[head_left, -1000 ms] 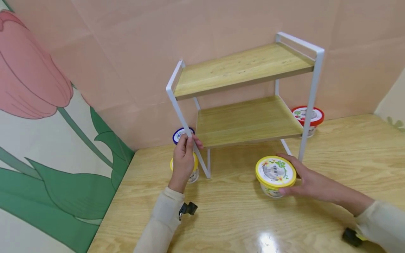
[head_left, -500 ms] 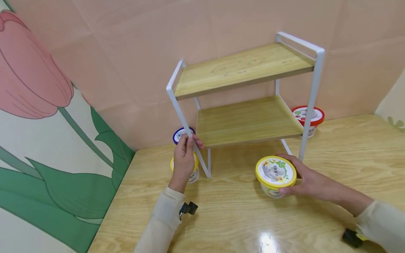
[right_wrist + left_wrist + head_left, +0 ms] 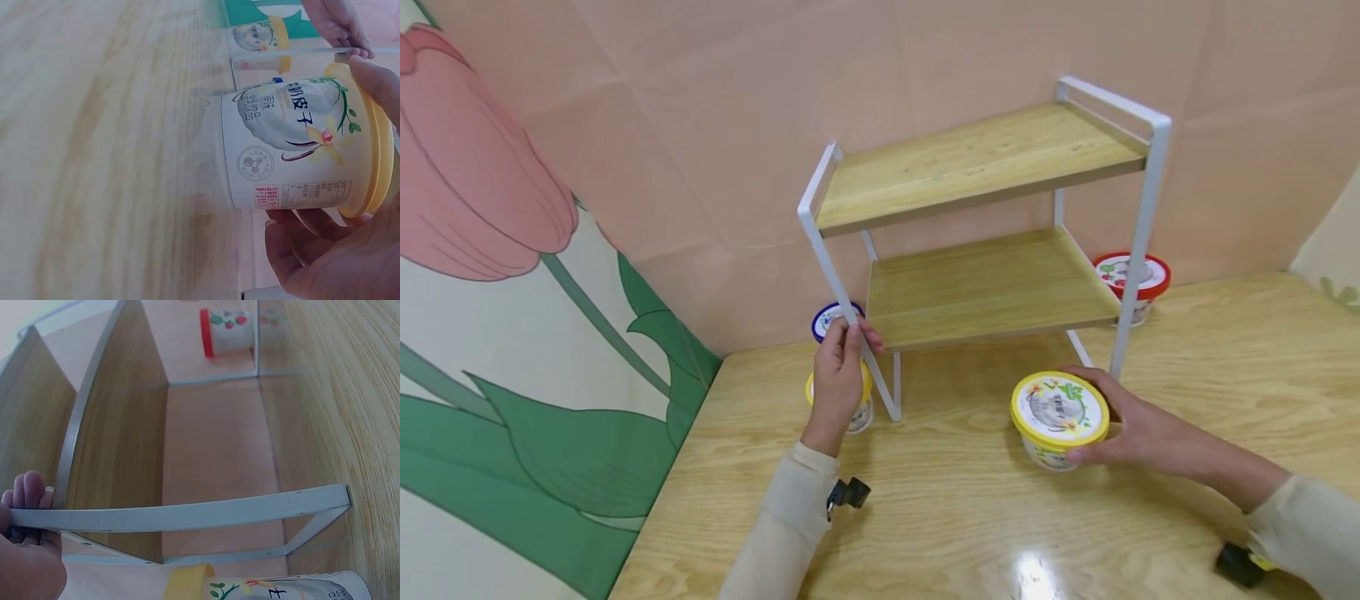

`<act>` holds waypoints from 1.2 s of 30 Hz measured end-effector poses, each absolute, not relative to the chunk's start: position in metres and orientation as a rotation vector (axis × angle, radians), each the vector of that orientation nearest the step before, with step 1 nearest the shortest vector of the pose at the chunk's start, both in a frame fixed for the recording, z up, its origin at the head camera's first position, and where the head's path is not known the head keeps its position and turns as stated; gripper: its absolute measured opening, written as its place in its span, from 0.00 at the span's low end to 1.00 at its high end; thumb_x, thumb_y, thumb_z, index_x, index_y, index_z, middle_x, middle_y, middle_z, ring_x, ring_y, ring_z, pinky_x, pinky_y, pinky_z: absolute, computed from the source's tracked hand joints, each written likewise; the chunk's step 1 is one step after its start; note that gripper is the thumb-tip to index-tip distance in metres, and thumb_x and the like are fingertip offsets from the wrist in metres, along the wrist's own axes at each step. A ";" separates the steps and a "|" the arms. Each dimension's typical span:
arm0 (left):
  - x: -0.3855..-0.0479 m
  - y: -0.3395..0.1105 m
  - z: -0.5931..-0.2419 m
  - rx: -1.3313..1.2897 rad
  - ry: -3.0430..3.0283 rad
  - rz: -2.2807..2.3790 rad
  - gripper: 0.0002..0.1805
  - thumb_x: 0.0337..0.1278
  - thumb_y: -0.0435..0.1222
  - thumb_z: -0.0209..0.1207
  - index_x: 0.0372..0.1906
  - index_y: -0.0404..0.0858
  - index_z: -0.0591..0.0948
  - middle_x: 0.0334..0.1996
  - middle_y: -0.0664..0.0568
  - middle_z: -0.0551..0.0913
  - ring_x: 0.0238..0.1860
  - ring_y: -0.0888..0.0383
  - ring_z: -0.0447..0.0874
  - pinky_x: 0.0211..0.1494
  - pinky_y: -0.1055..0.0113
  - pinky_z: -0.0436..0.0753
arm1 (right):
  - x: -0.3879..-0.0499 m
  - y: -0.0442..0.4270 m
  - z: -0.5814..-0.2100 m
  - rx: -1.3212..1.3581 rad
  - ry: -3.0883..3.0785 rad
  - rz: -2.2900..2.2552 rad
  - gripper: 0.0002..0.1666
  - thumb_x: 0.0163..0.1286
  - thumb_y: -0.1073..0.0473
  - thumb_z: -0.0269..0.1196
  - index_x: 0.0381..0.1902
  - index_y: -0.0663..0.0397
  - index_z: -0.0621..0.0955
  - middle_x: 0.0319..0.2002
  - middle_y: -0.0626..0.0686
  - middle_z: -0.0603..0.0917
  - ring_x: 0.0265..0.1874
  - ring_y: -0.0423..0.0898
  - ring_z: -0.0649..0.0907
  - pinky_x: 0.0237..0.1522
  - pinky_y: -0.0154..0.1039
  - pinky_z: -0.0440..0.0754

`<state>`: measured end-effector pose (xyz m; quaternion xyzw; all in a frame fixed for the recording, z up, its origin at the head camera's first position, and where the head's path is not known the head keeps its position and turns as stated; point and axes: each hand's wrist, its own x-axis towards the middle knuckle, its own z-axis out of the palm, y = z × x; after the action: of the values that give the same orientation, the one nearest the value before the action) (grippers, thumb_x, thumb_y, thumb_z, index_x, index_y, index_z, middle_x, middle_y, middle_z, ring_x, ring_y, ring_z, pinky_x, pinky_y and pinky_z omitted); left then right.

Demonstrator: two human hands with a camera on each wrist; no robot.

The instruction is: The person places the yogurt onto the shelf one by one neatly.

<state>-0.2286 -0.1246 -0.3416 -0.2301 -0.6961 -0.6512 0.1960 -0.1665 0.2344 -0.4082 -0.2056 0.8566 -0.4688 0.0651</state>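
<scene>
Yellow-lidded tub [image 3: 1060,412] stands upright in front of the shelf rack [image 3: 981,171], near its right front leg, its base apparently resting on the table [image 3: 947,508]. Around its right side, just at and under the lid, curl the thumb and fingers of the right hand [image 3: 1127,427], one on the near side, the others on the far side. Such a side hold probably suits a squat, round shape: it leaves the lid's top uncovered and the printed wall level.

Left of it, the left hand [image 3: 837,375] pinches the rack's left front leg at about the height of the lower board [image 3: 992,283], thumb and fingers on opposite faces of the thin bar. That grip looks meant to steady the rack, whose narrow frame could be light enough to slide.

Further out, a second yellow-lidded tub [image 3: 859,418] and, farther back, a blue-lidded tub [image 3: 827,320] sit outside the rack's left side, both partly hidden; a red-lidded tub [image 3: 1153,282] stands beyond its right side, near the peach backdrop [image 3: 1240,167].
</scene>
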 end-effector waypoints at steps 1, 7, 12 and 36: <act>-0.229 -0.124 -0.342 -0.646 -1.950 -1.825 0.16 0.79 0.34 0.40 0.45 0.22 0.71 0.36 0.40 0.78 0.36 0.64 0.81 0.44 0.70 0.87 | -0.166 0.236 -0.409 -0.622 2.595 -1.408 0.58 0.56 0.56 0.75 0.76 0.46 0.54 0.62 0.57 0.73 0.55 0.43 0.76 0.46 0.41 0.79; -0.230 -0.124 -0.343 -0.648 -1.949 -1.830 0.16 0.79 0.34 0.40 0.45 0.22 0.71 0.35 0.38 0.78 0.36 0.64 0.81 0.45 0.68 0.87 | -0.167 0.241 -0.411 -0.634 2.632 -1.374 0.56 0.56 0.55 0.75 0.75 0.44 0.55 0.61 0.53 0.74 0.53 0.27 0.74 0.46 0.33 0.78; -0.230 -0.125 -0.343 -0.622 -1.956 -1.839 0.16 0.79 0.34 0.40 0.45 0.23 0.71 0.35 0.39 0.79 0.35 0.61 0.82 0.45 0.65 0.88 | -0.166 0.240 -0.409 -0.662 2.639 -1.377 0.54 0.55 0.55 0.77 0.73 0.47 0.59 0.59 0.52 0.76 0.53 0.27 0.75 0.47 0.30 0.78; -0.226 -0.133 -0.343 -0.607 -1.975 -1.818 0.16 0.80 0.34 0.39 0.46 0.22 0.71 0.36 0.34 0.79 0.35 0.64 0.82 0.46 0.61 0.88 | -0.167 0.276 -0.371 -0.720 2.713 -1.286 0.55 0.58 0.61 0.73 0.76 0.34 0.57 0.59 0.40 0.76 0.54 0.27 0.75 0.43 0.28 0.79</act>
<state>-0.2261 -0.1334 -0.3434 -0.2164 -0.7041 -0.6481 0.1932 -0.1666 0.2765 -0.3711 -0.2331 0.8785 -0.4162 0.0270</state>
